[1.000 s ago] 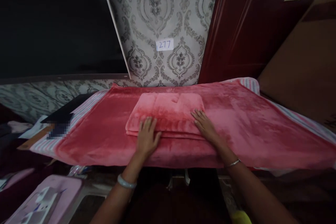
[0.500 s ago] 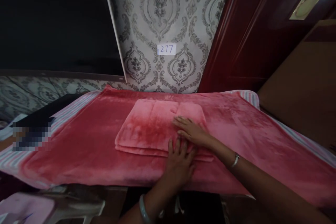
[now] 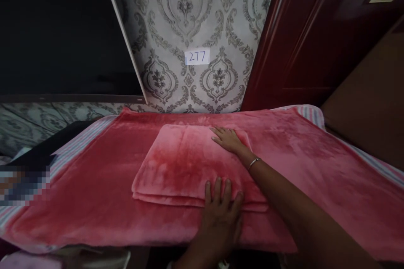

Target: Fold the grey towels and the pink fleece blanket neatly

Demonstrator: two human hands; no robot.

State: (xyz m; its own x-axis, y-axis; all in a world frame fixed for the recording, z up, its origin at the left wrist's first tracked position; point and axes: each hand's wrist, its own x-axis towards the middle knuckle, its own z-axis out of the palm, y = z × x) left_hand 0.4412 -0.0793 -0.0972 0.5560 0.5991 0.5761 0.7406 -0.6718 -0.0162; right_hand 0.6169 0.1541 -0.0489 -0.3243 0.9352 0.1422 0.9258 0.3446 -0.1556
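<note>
A plush pink-red cloth, folded into a flat rectangle (image 3: 176, 162), lies in the middle of a larger plush blanket (image 3: 88, 189) of like colour. Spread flat, my right hand (image 3: 227, 139) rests on the folded cloth near its far right corner, a thin bracelet on the wrist. My left hand (image 3: 221, 208) is nearer to me, fingers apart, with its fingertips on the near edge of the folded cloth. Neither hand grips anything. Part of the cloth's right side is hidden behind my right forearm.
Striped cloth (image 3: 85, 134) shows along the blanket's left and right edges. Behind stand a patterned wall with a paper marked 277 (image 3: 197, 56), a dark screen (image 3: 63, 29) on the left and a dark red door (image 3: 303, 29) on the right. A blurred-out patch covers the left edge.
My right hand has slid toward the far edge of the folded cloth. My left hand stays at the near edge. The camera view has shifted a little closer.
</note>
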